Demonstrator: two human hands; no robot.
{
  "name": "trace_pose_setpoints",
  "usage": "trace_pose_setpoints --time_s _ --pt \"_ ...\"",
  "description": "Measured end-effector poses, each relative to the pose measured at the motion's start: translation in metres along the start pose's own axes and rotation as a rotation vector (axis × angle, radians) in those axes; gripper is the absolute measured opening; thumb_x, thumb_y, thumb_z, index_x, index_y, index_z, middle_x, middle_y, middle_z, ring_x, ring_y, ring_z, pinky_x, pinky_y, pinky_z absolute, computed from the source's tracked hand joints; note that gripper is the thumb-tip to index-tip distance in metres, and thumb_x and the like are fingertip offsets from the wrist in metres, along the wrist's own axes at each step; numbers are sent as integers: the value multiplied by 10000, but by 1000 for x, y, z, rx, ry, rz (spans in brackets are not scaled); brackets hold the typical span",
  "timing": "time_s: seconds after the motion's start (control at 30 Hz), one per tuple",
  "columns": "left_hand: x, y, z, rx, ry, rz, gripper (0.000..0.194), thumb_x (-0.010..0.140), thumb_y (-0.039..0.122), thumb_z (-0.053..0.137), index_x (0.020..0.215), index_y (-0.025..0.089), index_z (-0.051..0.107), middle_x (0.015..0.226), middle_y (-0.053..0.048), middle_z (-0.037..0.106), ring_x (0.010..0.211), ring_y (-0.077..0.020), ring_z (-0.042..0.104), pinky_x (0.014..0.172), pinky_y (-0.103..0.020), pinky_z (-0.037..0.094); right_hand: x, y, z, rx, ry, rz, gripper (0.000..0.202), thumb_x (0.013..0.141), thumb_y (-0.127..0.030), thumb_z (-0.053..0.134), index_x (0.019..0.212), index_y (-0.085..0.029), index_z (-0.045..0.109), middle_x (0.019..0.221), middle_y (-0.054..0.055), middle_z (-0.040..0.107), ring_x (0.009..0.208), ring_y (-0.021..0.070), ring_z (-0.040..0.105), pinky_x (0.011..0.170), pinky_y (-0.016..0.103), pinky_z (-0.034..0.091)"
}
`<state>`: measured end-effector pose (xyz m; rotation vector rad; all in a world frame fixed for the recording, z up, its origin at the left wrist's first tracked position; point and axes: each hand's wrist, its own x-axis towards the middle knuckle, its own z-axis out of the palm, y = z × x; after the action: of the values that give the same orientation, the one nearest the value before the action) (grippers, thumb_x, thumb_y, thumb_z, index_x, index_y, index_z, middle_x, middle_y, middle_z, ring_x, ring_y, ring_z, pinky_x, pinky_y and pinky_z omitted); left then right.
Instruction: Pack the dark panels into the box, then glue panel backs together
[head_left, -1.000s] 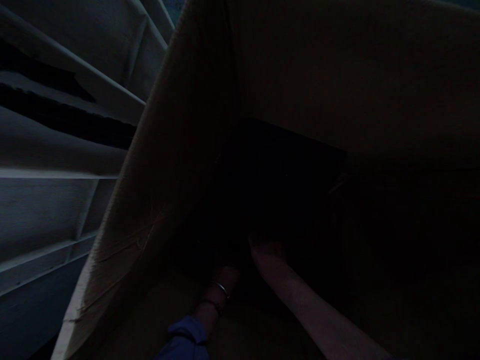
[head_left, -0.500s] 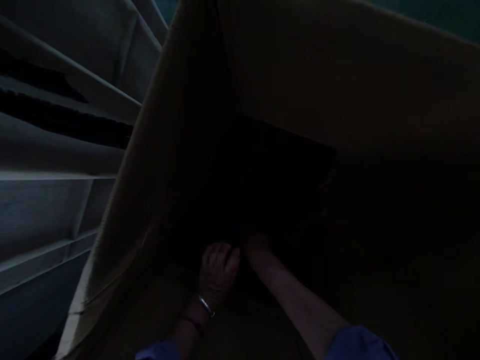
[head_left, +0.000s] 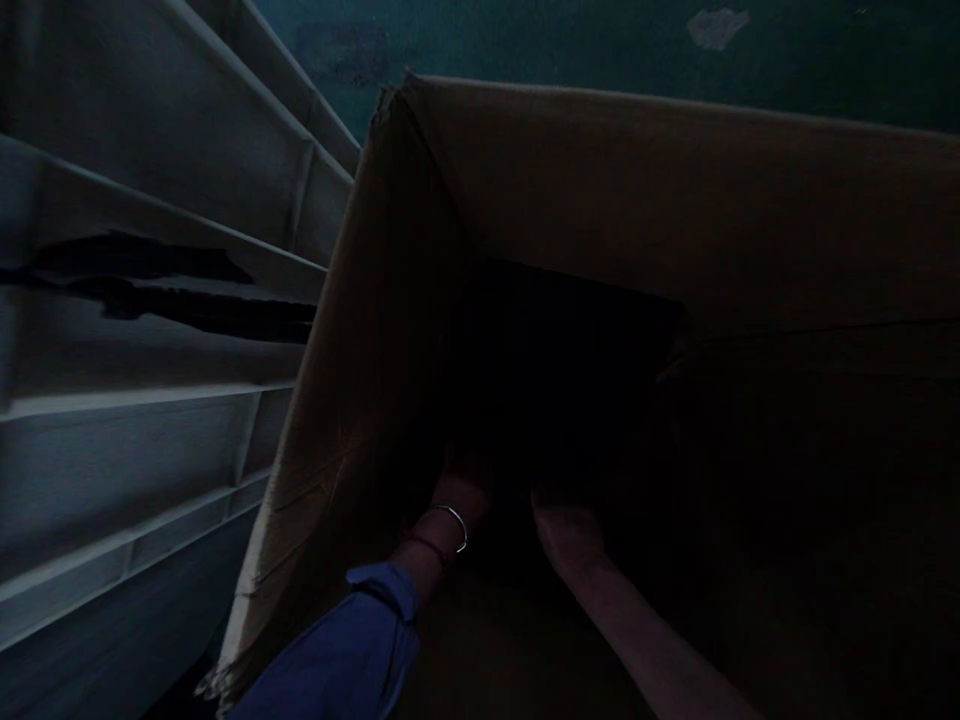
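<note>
Both my arms reach down into a deep cardboard box (head_left: 660, 190). My left hand (head_left: 465, 480), with a silver bangle (head_left: 457, 525) and a dark band at the wrist, sinks into shadow, so its fingers are hidden. To its right, my right hand (head_left: 566, 520) is bent at the wrist, and its fingers also fade into the dark. A black area (head_left: 562, 350) fills the box beyond both hands; whether it is an object or deep shadow I cannot make out. Anything held by either hand is lost in the darkness.
Left of the box stands a pale ribbed plastic crate or panel (head_left: 127, 450) with a torn dark gap (head_left: 165, 290) in it. Behind the box lies a green floor (head_left: 525, 45) with a light patch (head_left: 718, 28). The box's left edge is frayed.
My left hand has gone deeper and slightly right, its fingers now lost in shadow. My right hand has shifted a little right. The view has tilted, showing the box's far rim and corner.
</note>
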<state>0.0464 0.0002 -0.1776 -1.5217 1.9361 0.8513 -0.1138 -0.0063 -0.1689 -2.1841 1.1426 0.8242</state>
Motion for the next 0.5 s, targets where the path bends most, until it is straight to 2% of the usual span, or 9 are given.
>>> trace_pose_setpoints --time_s 0.1,0.27,0.4,0.5 --pt "-1 -1 6 -27 -19 -10 385 804 94 386 1164 119 521 1177 -179 559 1095 -286 493 957 -546 294 8 -3 5 16 -11 -21 362 789 1 395 1099 -80 565 977 178 626 876 250 614 722 369 496" --pt "5 -4 14 -52 -16 -13 376 794 88 404 1146 130 531 1138 -168 582 1063 -272 510 924 -498 337 14 -3 7 67 -56 -10 383 773 6 418 1120 -89 548 1019 193 613 904 236 613 739 359 495" --pt "14 -11 27 -66 -5 -34 309 813 199 476 1110 155 545 1134 -143 570 1054 -262 505 919 -496 339 17 -4 5 53 -44 9 359 767 -42 467 1116 -91 539 980 203 617 852 237 624 703 370 505" --pt "20 -17 37 -68 18 -49 346 820 330 503 1119 156 516 1166 -107 532 1072 -241 487 928 -495 355 26 -7 6 89 -74 -7 360 761 -56 474 1113 -88 541 984 210 617 872 252 620 711 396 505"
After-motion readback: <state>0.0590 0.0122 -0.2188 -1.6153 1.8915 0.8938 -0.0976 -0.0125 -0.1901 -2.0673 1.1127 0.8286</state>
